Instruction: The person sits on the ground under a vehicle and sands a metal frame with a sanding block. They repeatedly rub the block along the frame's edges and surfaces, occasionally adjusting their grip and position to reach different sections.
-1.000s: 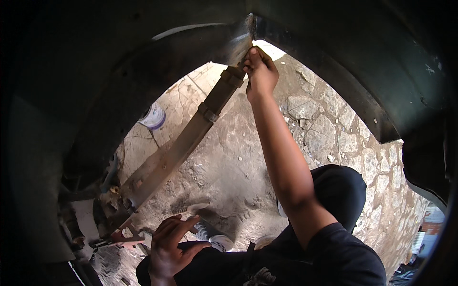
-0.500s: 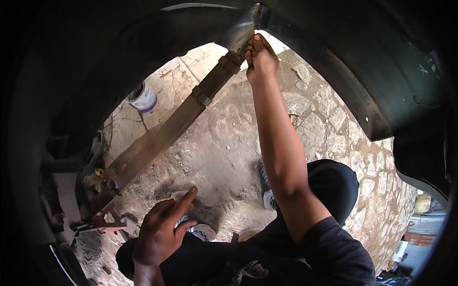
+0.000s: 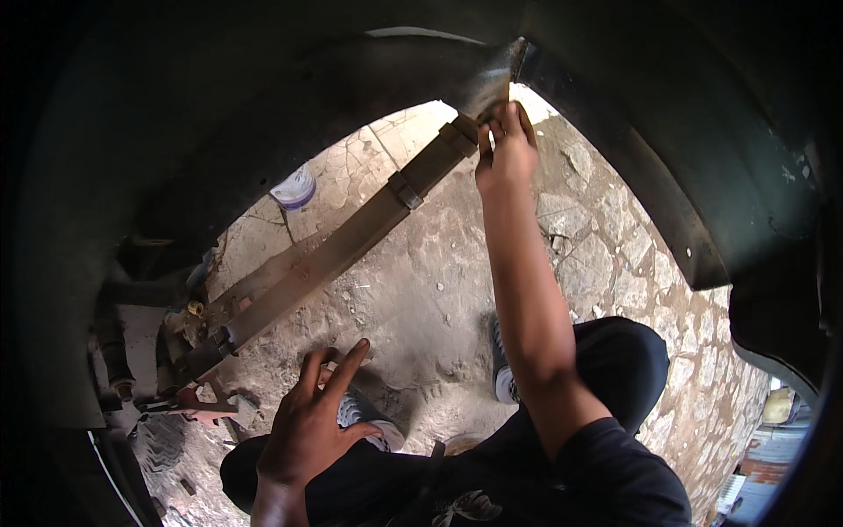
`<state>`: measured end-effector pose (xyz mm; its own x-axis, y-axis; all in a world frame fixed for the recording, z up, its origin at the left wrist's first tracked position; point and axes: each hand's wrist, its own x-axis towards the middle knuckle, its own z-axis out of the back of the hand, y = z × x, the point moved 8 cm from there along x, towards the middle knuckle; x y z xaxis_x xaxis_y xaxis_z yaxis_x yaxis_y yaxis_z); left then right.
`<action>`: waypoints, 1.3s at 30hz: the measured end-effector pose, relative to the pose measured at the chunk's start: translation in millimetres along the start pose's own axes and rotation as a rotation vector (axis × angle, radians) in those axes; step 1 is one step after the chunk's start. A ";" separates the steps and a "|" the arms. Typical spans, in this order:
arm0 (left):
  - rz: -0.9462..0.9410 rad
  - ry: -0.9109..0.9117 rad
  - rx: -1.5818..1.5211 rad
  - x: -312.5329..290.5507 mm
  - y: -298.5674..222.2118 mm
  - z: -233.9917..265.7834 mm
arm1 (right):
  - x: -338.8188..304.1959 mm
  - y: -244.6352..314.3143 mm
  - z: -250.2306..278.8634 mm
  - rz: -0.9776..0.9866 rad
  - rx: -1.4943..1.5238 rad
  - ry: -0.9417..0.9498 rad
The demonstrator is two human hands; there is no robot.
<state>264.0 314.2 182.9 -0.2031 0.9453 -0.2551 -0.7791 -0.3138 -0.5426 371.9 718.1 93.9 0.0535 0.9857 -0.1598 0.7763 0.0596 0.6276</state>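
Note:
A brown, dusty leaf spring (image 3: 351,224) with clamp bands slants from the lower left up to a dark metal wheel arch (image 3: 299,97). My right hand (image 3: 509,156) is raised at the spring's upper end, beside the metal bracket (image 3: 497,91). Its fingers are curled in there, and what they grip is hidden behind them. My left hand (image 3: 307,422) hovers above my left leg with fingers apart, holding nothing.
A white and purple bucket (image 3: 297,189) stands on cracked tiles beyond the spring. Below it on the left are a red metal part (image 3: 209,406) and a dark tyre (image 3: 162,448). Stone paving (image 3: 615,285) covers the right, under a dark green body panel (image 3: 746,176).
The view has shifted, so the arch and spring sit lower and further right. My right hand stays at the spring's end. My left hand's fingers have spread a little.

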 end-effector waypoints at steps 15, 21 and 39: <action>-0.048 0.121 -0.040 4.4 13.4 -6.2 | 26.5 28.7 12.0 0.532 -0.496 0.062; -0.082 0.190 0.032 12.6 25.5 -34.9 | 10.2 8.8 5.6 0.589 -0.401 -0.001; 0.001 0.231 -0.043 34.5 29.5 -48.0 | 10.8 17.7 3.7 0.318 -0.212 0.080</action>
<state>262.4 333.3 119.7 -0.0583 0.9012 -0.4295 -0.7519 -0.3226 -0.5749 388.6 729.3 100.5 0.2150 0.9689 0.1227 0.5814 -0.2279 0.7810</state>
